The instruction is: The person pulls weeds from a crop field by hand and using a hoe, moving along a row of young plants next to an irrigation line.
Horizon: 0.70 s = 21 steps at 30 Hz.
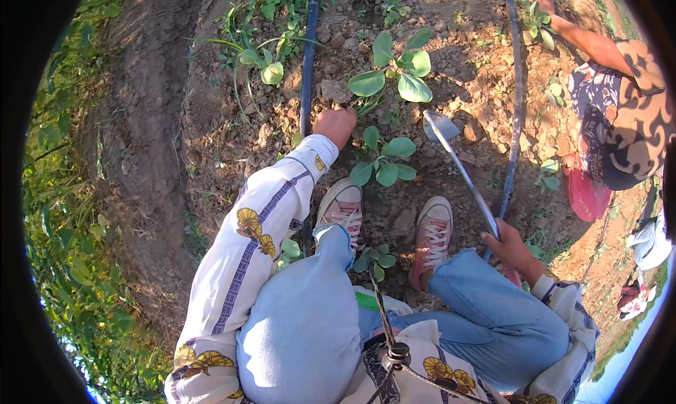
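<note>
My left hand [336,125] is closed around a tuft of thin green grass [369,104] low at the soil, just right of a black drip hose [308,71]. In my right hand [508,245] is the metal handle of a small hoe [467,177]; its blade [442,127] rests at the soil. Between the two, a broad-leaved seedling [384,158] grows in front of my left shoe, and a larger seedling [398,68] stands farther ahead. My fingertips on the grass are partly hidden.
A second drip hose [516,87] runs to the right of the hoe. Beyond it a co-worker in patterned clothes [618,113] reaches to another seedling [537,23]. Weeds [269,13] grow by the left hose. Dense green plants [68,203] line the far left. My canvas shoes [346,208] stand among seedlings.
</note>
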Tool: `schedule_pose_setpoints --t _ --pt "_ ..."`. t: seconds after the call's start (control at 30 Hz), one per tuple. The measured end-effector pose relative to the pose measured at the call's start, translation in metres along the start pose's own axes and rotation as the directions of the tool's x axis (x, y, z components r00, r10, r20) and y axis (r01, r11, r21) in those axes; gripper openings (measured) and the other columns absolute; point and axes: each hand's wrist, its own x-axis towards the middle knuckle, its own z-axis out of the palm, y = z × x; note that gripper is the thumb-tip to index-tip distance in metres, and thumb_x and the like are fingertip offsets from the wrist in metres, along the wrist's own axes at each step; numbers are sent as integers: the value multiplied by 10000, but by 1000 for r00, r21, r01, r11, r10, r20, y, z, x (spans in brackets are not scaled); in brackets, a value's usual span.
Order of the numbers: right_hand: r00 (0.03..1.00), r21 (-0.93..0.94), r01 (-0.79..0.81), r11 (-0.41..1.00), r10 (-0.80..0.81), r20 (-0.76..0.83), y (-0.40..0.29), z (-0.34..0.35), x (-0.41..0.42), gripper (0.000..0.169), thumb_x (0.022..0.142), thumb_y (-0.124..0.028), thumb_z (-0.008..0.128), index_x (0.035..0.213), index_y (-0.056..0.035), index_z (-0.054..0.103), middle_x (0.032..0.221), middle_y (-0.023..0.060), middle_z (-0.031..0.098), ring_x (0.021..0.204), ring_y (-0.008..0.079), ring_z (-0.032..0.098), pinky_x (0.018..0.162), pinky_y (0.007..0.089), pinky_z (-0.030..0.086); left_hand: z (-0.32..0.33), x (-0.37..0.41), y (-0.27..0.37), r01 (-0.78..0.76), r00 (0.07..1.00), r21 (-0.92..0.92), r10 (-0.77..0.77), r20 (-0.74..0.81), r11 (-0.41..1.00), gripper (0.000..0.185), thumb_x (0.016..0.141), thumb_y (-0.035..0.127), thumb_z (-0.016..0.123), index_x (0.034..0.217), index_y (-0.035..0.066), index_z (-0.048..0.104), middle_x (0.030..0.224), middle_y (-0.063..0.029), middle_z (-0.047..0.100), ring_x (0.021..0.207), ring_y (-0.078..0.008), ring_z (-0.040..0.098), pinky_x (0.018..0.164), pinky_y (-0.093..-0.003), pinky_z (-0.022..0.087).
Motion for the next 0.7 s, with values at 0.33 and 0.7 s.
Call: schedule_pose_setpoints --t 0.33,0.7 --pt "997 47 -79 996 78 17 2 0 2 222 826 -183 596 787 -26 445 622 29 410 587 108 394 526 305 389 -4 -3 -22 89 885 -796 -414 -213 599 252 809 226 595 914 -1 564 703 -131 615 618 -258 594 603 -373 458" --pt "993 23 -13 1000 15 -113 6 2 0 205 811 -174 612 827 -12 487 639 58 478 589 111 421 538 297 398 -2 -24 0 243 943 -782 -330 51 573 355 702 112 639 999 -3 481 772 -204 600 719 -366 590 656 -404 477"
